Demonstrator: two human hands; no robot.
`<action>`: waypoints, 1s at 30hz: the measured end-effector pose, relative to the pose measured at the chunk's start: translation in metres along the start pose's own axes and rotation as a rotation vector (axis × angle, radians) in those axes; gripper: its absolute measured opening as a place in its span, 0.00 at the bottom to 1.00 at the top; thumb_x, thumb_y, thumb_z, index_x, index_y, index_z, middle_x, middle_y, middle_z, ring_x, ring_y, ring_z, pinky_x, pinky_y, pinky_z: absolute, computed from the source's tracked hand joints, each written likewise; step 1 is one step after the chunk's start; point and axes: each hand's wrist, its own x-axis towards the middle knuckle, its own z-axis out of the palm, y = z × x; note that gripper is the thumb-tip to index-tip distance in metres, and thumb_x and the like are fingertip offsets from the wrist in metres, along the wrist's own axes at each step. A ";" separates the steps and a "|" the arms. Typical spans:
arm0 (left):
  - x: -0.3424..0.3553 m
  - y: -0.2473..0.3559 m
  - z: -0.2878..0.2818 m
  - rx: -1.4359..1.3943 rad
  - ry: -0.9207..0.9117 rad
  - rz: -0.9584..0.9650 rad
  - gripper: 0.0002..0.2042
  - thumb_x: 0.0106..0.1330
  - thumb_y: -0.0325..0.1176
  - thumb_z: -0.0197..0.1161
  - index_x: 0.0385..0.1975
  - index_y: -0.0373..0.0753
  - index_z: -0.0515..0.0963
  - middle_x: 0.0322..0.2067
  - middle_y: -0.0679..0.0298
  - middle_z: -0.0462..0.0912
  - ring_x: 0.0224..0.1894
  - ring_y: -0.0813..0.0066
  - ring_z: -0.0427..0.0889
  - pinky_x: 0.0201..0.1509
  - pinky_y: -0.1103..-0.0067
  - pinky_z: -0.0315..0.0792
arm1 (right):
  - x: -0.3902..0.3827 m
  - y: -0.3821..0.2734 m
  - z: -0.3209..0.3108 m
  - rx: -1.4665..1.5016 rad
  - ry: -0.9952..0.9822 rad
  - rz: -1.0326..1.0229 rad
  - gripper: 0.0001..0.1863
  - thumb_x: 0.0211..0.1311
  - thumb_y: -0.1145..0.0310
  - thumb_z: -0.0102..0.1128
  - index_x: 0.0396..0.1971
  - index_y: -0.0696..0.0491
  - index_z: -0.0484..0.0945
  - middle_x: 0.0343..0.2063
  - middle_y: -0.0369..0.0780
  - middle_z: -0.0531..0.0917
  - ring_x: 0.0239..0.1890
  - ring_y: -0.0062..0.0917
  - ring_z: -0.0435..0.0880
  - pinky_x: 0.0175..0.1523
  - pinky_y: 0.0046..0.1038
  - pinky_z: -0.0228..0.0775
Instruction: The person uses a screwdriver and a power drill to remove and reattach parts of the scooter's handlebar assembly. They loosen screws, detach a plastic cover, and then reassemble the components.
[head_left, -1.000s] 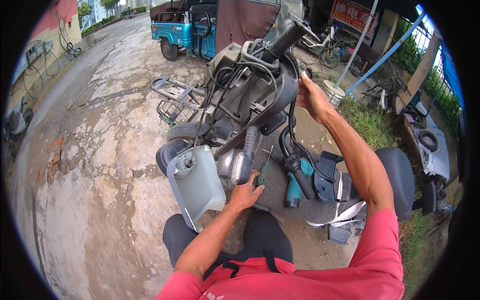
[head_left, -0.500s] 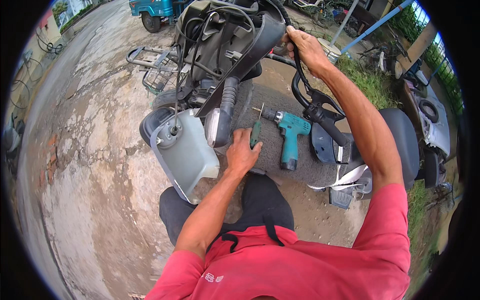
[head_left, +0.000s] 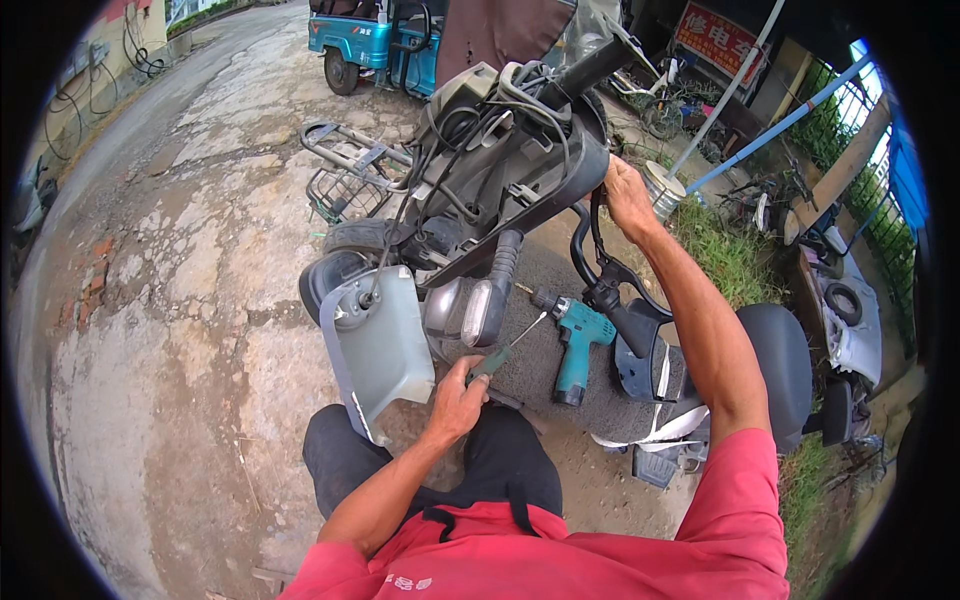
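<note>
My left hand (head_left: pixel 460 400) is closed round the green handle of a screwdriver (head_left: pixel 488 364), whose thin shaft slants up and right toward the drill. A teal cordless drill (head_left: pixel 578 350) lies on the grey textured footboard mat (head_left: pixel 520 330) of a partly stripped electric scooter. At the right edge of the scooter's dark front panel (head_left: pixel 560 205), my right hand (head_left: pixel 630 200) grips a black cable (head_left: pixel 597 222); some fingertips are hidden. Below it are the black handlebar (head_left: pixel 630 325) and its grip. A pale grey plastic cover (head_left: pixel 390 350) with a round light hangs by a wire on the left.
A scooter seat (head_left: pixel 775 365) is on the right. Behind stand a blue three-wheeler (head_left: pixel 345 40), a metal rack with a basket (head_left: pixel 350 170), a white bucket (head_left: pixel 660 190) and a blue pole (head_left: pixel 780 125). Cracked concrete (head_left: pixel 180 370) spreads to the left.
The view has tilted up, showing more background. My left hand has drawn back toward me, and the screwdriver leans further right. My right hand stays by the panel's edge.
</note>
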 end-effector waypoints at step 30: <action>0.103 0.325 -0.132 0.533 0.050 0.582 0.20 0.65 0.40 0.53 0.47 0.31 0.81 0.29 0.59 0.81 0.32 0.70 0.79 0.40 0.71 0.71 | 0.030 -0.161 0.041 -0.111 0.472 -0.179 0.33 0.68 0.39 0.54 0.38 0.58 0.87 0.32 0.46 0.87 0.39 0.34 0.83 0.53 0.35 0.71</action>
